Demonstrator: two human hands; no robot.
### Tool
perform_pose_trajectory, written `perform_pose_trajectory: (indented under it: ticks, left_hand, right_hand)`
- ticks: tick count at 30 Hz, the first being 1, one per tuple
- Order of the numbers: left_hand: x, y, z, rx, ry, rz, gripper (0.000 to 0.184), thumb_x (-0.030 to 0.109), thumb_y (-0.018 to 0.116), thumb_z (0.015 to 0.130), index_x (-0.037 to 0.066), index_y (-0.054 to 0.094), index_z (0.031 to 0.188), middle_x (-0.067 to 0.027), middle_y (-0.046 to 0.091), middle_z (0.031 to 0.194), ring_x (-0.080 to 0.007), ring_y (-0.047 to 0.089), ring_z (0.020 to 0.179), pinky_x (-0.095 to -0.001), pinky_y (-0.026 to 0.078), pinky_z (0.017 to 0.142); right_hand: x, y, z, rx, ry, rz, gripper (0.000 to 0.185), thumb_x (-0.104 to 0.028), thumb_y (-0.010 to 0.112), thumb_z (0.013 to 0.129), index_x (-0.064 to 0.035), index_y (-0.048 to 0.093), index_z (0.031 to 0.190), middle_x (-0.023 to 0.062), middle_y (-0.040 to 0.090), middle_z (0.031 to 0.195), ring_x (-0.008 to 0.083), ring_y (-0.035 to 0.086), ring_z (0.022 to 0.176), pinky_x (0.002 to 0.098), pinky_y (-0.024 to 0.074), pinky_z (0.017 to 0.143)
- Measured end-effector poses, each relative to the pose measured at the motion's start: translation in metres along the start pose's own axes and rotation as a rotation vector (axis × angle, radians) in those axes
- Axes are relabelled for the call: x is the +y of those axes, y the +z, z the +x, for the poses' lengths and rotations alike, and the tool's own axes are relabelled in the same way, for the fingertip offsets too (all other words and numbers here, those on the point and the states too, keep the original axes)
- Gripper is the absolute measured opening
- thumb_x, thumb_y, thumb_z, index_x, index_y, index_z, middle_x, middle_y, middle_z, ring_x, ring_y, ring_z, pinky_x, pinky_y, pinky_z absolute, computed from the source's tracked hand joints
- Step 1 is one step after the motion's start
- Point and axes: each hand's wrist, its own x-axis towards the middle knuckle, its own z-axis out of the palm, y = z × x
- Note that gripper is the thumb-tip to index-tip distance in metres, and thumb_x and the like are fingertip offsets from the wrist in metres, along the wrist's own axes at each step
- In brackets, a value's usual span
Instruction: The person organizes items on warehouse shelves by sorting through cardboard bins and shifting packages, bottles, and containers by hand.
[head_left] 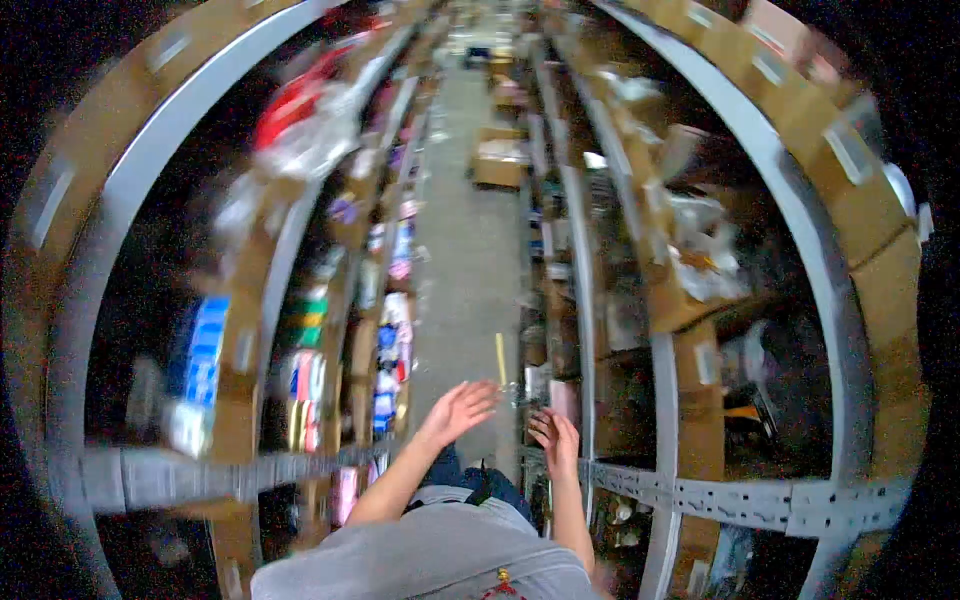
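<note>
- Evidently, the left hand [468, 408] was spread and empty above the aisle [460, 270].
- The right hand [556, 436], loosely bent, seemed empty near the shelved goods [564, 398].
- Clearance from the shelving [664, 430] mattered in so narrow a space.

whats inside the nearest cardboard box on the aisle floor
Something pale and blurred shows at the top of the box; I can't tell what, and its sides cover anything lower down.

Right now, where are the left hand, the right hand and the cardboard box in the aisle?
Left hand [466, 408]: head view, middle of the hand.
Right hand [556, 436]: head view, middle of the hand.
Cardboard box [496, 175]: head view, side facing the camera.
</note>
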Motion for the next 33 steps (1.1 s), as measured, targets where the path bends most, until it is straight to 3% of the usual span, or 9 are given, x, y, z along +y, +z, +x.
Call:
perform_pose_trajectory:
  ticks: [2, 13, 19, 24, 27, 28, 30, 32, 33]
  left_hand:
    - [0.014, -0.001, 0.022, -0.022, -0.06, 0.009, 0.044, 0.029, 0.031, 0.089, 0.002, 0.033, 0.123, -0.0125, 0.038, 0.127, -0.0267, 0.039, 0.115, -0.0388, 0.035, 0.092]
    - [0.102, -0.001, 0.101, -0.11, -0.192, 0.043, 0.042, 0.028, 0.035, 0.087, 0.005, 0.035, 0.123, -0.0137, 0.035, 0.128, -0.0274, 0.034, 0.118, -0.0417, 0.033, 0.094]
    - [0.119, 0.002, 0.133, -0.112, -0.271, -0.027, 0.049, 0.032, 0.033, 0.088, 0.006, 0.027, 0.128, -0.0129, 0.027, 0.133, -0.0276, 0.026, 0.122, -0.0431, 0.027, 0.097]
    - [0.116, -0.003, 0.156, -0.149, -0.352, 0.003, 0.048, 0.033, 0.03, 0.088, 0.007, 0.025, 0.129, -0.0126, 0.025, 0.134, -0.0282, 0.024, 0.123, -0.0434, 0.027, 0.097]
    - [0.115, 0.006, 0.173, -0.012, -0.367, -0.023, 0.049, 0.032, 0.032, 0.088, 0.008, 0.025, 0.129, -0.0114, 0.025, 0.134, -0.0284, 0.024, 0.124, -0.0453, 0.027, 0.096]
    - [0.115, 0.01, 0.18, -0.036, -0.395, -0.005, 0.049, 0.032, 0.032, 0.088, 0.008, 0.025, 0.129, -0.0114, 0.025, 0.134, -0.0284, 0.024, 0.124, -0.0453, 0.027, 0.096]
    - [0.116, 0.018, 0.191, -0.11, -0.389, -0.05, 0.049, 0.032, 0.032, 0.088, 0.009, 0.024, 0.13, -0.0112, 0.025, 0.134, -0.0282, 0.024, 0.123, -0.046, 0.026, 0.096]
    - [0.119, 0.031, 0.206, -0.153, -0.415, -0.046, 0.048, 0.032, 0.032, 0.088, 0.009, 0.024, 0.13, -0.0114, 0.025, 0.134, -0.0281, 0.024, 0.123, -0.0463, 0.027, 0.097]
    - [0.121, 0.036, 0.213, -0.162, -0.431, -0.04, 0.048, 0.031, 0.032, 0.088, 0.01, 0.024, 0.13, -0.0113, 0.026, 0.134, -0.0282, 0.025, 0.123, -0.0466, 0.027, 0.096]
  right_hand:
    - [-0.009, 0.012, 0.011, 0.146, -0.087, 0.043, 0.03, -0.02, 0.045, 0.084, 0.0023, 0.048, 0.103, 0.0144, 0.056, 0.095, 0.0234, 0.057, 0.083, 0.0335, 0.0488, 0.07]
    - [-0.032, 0.03, 0.057, 0.446, -0.147, 0.159, 0.025, -0.017, 0.042, 0.084, 0.0008, 0.05, 0.1, 0.012, 0.058, 0.091, 0.0185, 0.058, 0.078, 0.0296, 0.0495, 0.066]
    - [-0.036, 0.021, 0.053, 0.68, -0.15, 0.186, 0.025, -0.015, 0.042, 0.084, 0.0026, 0.048, 0.101, 0.0131, 0.059, 0.089, 0.0181, 0.059, 0.073, 0.0283, 0.0498, 0.065]
    - [-0.031, -0.001, 0.067, 0.723, -0.227, 0.15, 0.024, -0.016, 0.044, 0.083, 0.0025, 0.048, 0.099, 0.0134, 0.059, 0.088, 0.0177, 0.059, 0.072, 0.028, 0.0496, 0.064]
    - [-0.038, -0.001, 0.086, 0.759, -0.214, -0.176, 0.021, -0.015, 0.047, 0.082, 0.0015, 0.052, 0.095, 0.0093, 0.06, 0.084, 0.015, 0.058, 0.071, 0.0253, 0.0471, 0.06]
    - [-0.038, 0.003, 0.089, 0.769, -0.392, -0.459, 0.019, -0.015, 0.048, 0.081, 0.0001, 0.055, 0.091, 0.0075, 0.061, 0.083, 0.0135, 0.057, 0.069, 0.026, 0.0462, 0.059]
    - [-0.036, 0.008, 0.104, 0.785, -0.39, -0.815, 0.021, -0.018, 0.05, 0.08, -0.0024, 0.056, 0.092, 0.0104, 0.061, 0.08, 0.0187, 0.058, 0.067, 0.0305, 0.0461, 0.058]
    - [-0.079, 0.04, 0.097, 0.732, -0.222, -1.153, 0.022, -0.022, 0.05, 0.079, -0.0059, 0.056, 0.093, 0.0151, 0.06, 0.076, 0.0272, 0.057, 0.066, 0.0358, 0.0457, 0.06]
    - [-0.079, 0.04, 0.106, 0.711, -0.31, -1.119, 0.023, -0.025, 0.049, 0.079, -0.0084, 0.056, 0.093, 0.0183, 0.057, 0.073, 0.0331, 0.056, 0.066, 0.0399, 0.045, 0.061]
